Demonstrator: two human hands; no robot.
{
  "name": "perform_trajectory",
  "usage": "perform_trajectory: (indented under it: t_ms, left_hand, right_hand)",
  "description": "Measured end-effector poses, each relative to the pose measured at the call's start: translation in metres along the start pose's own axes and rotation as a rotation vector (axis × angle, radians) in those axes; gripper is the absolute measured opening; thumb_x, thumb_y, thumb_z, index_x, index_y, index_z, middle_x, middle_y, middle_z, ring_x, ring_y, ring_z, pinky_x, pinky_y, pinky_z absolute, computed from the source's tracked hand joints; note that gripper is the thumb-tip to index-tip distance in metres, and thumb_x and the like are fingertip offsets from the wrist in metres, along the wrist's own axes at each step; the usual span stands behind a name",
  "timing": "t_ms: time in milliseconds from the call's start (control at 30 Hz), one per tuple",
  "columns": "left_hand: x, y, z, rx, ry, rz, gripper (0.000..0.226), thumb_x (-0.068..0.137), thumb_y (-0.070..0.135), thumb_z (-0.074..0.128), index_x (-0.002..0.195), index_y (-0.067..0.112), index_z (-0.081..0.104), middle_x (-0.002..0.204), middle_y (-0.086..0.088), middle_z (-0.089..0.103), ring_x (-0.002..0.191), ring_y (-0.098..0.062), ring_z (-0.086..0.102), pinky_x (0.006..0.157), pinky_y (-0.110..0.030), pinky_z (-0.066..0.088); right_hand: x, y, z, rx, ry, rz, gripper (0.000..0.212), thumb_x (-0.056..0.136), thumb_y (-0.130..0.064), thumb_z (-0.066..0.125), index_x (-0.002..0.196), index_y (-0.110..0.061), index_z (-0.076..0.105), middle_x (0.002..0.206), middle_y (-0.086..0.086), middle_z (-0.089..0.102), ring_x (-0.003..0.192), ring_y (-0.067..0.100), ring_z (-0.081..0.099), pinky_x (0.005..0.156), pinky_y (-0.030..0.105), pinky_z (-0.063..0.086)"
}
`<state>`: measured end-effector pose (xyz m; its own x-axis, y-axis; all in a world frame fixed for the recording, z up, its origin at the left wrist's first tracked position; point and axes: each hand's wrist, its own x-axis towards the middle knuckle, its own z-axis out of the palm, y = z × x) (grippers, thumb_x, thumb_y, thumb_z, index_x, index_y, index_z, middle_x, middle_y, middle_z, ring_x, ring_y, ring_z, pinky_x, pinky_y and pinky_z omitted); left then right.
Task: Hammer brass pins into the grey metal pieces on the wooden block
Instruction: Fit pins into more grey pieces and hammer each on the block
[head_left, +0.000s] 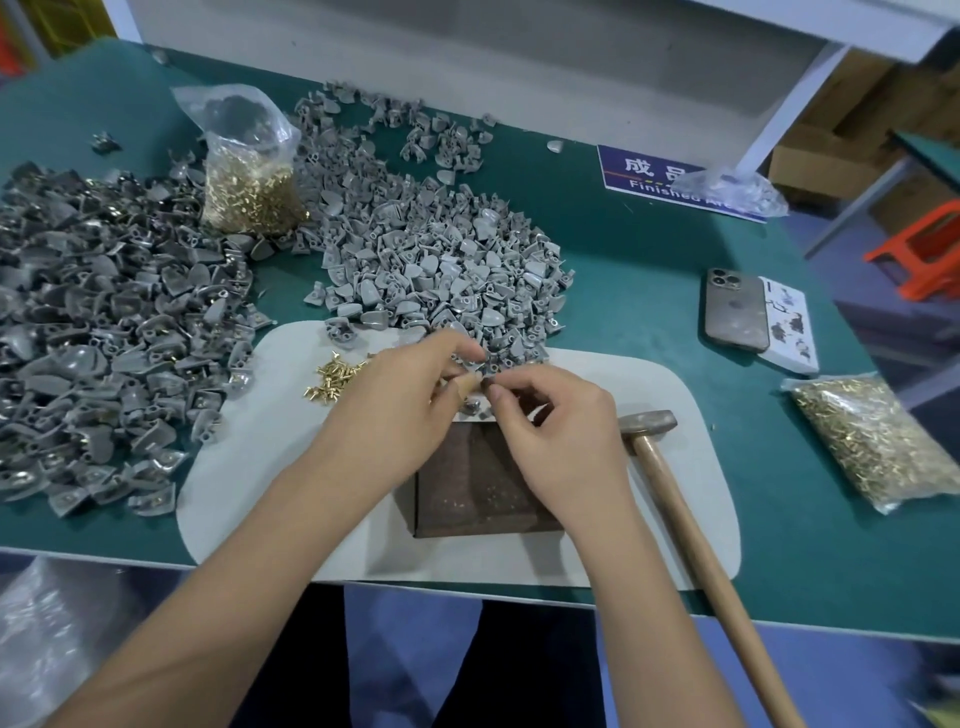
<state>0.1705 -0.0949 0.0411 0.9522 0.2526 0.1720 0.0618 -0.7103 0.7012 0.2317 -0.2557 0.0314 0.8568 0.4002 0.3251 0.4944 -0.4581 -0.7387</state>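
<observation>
1. Both hands meet above the far edge of the wooden block (485, 486), over the white mat (249, 467). The left hand (400, 410) has its fingers curled together, pinching a small grey metal piece (480, 364) at the near edge of the loose pile.
2. The right hand (556, 431) pinches thumb to forefinger on something tiny at that same piece, likely a brass pin (too small to tell for sure).
3. Judgement: this is the fitting step, pin into piece by hand, before the piece goes down on the block for striking.
4. The hammer (647, 421) lies untouched on the mat just right of the block, head away from the person, handle running off the table (649, 270) edge.
5. A little scatter of loose pins (332, 379) sits on the mat left of the hands; a bag of pins (249, 192) stands at the back, another bag (883, 441) lies far right.
6. Progress: the darker heap on the left (88, 312) shows brass glints, so probably finished pieces. The lighter pile in the middle (441, 260) is large, so plenty appears left to do.
7. A phone (735, 312) rests at right, well apart from the work.
</observation>
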Motion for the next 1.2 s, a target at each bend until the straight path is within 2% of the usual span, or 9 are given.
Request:
perform_trajectory:
  t_ms: [67, 200, 433, 600, 767, 833, 967, 1133, 1200]
  left_hand:
    - [0.001, 0.000, -0.004, 0.262, 0.036, 0.124, 0.015, 0.094, 0.033, 0.066, 0.109, 0.037, 0.067, 0.100, 0.019, 0.068, 0.102, -0.008, 0.055, 0.079, -0.032, 0.047]
    - [0.011, 0.005, -0.013, 0.400, -0.089, 0.149, 0.017, 0.091, 0.048, 0.066, 0.107, 0.042, 0.067, 0.101, 0.019, 0.065, 0.105, -0.010, 0.050, 0.079, -0.034, 0.048]
    - [0.044, 0.018, -0.004, 0.687, -0.304, 0.100, 0.014, 0.087, 0.036, 0.076, 0.100, 0.034, 0.071, 0.096, 0.010, 0.067, 0.106, -0.017, 0.055, 0.075, -0.033, 0.046]
    - [0.027, 0.015, -0.011, 0.454, -0.204, 0.106, 0.011, 0.091, 0.042, 0.067, 0.100, 0.036, 0.069, 0.104, 0.013, 0.063, 0.107, -0.014, 0.056, 0.081, -0.035, 0.050]
    - [-0.020, 0.020, -0.025, -0.029, -0.060, 0.024, 0.006, 0.086, 0.042, 0.067, 0.091, 0.040, 0.065, 0.084, 0.025, 0.066, 0.077, 0.000, 0.061, 0.067, -0.024, 0.049]
    - [-0.031, 0.024, -0.022, -0.051, -0.047, -0.004, 0.010, 0.084, 0.038, 0.070, 0.093, 0.040, 0.069, 0.080, 0.022, 0.066, 0.076, 0.000, 0.061, 0.064, -0.017, 0.045]
    - [-0.035, 0.028, -0.016, -0.038, -0.108, -0.026, 0.008, 0.084, 0.037, 0.070, 0.091, 0.039, 0.073, 0.079, 0.018, 0.067, 0.078, -0.002, 0.063, 0.075, -0.029, 0.053]
    - [-0.036, 0.026, -0.017, -0.084, -0.184, -0.027, 0.010, 0.083, 0.044, 0.077, 0.084, 0.034, 0.075, 0.073, 0.020, 0.071, 0.073, 0.001, 0.066, 0.073, -0.031, 0.054]
    - [-0.039, 0.024, -0.012, -0.029, -0.140, -0.024, 0.015, 0.085, 0.045, 0.074, 0.081, 0.030, 0.075, 0.070, 0.015, 0.070, 0.069, -0.001, 0.063, 0.068, -0.030, 0.051]
  right_hand:
    - [0.001, 0.000, 0.001, -0.013, 0.027, 0.043, 0.010, 0.089, -0.014, 0.072, 0.090, -0.022, 0.078, 0.083, -0.013, 0.074, 0.081, 0.005, 0.067, 0.077, 0.023, 0.053]
    - [0.000, -0.003, 0.001, -0.050, 0.094, 0.053, 0.007, 0.091, -0.013, 0.069, 0.090, -0.017, 0.074, 0.083, -0.008, 0.072, 0.079, 0.007, 0.065, 0.075, 0.019, 0.049]
    - [0.002, -0.005, -0.001, -0.026, 0.123, 0.108, 0.006, 0.098, -0.015, 0.062, 0.099, -0.013, 0.068, 0.091, -0.003, 0.070, 0.079, 0.012, 0.062, 0.070, 0.016, 0.043]
    - [0.000, -0.005, -0.001, -0.034, 0.134, 0.092, 0.005, 0.098, -0.015, 0.062, 0.099, -0.014, 0.067, 0.090, -0.004, 0.069, 0.080, 0.012, 0.062, 0.072, 0.015, 0.042]
    - [-0.002, -0.007, -0.004, 0.015, 0.200, 0.065, 0.005, 0.096, -0.013, 0.064, 0.095, -0.016, 0.068, 0.087, -0.006, 0.069, 0.083, 0.011, 0.064, 0.076, 0.023, 0.048]
    - [-0.003, -0.011, -0.006, 0.064, 0.264, 0.057, 0.007, 0.096, -0.011, 0.064, 0.093, -0.017, 0.068, 0.086, -0.009, 0.069, 0.083, 0.009, 0.064, 0.077, 0.022, 0.049]
    - [-0.018, -0.019, -0.019, 0.144, 0.357, 0.035, 0.010, 0.095, -0.014, 0.066, 0.094, -0.023, 0.069, 0.086, -0.015, 0.069, 0.082, 0.007, 0.064, 0.076, 0.012, 0.044]
    - [-0.039, -0.018, -0.037, 0.169, 0.147, 0.057, 0.016, 0.090, -0.011, 0.074, 0.086, -0.026, 0.073, 0.080, -0.013, 0.070, 0.072, 0.005, 0.061, 0.072, 0.010, 0.043]
    - [-0.047, -0.018, -0.040, 0.188, 0.085, 0.066, 0.019, 0.088, -0.008, 0.075, 0.083, -0.026, 0.073, 0.077, -0.014, 0.070, 0.070, 0.002, 0.058, 0.072, 0.008, 0.041]
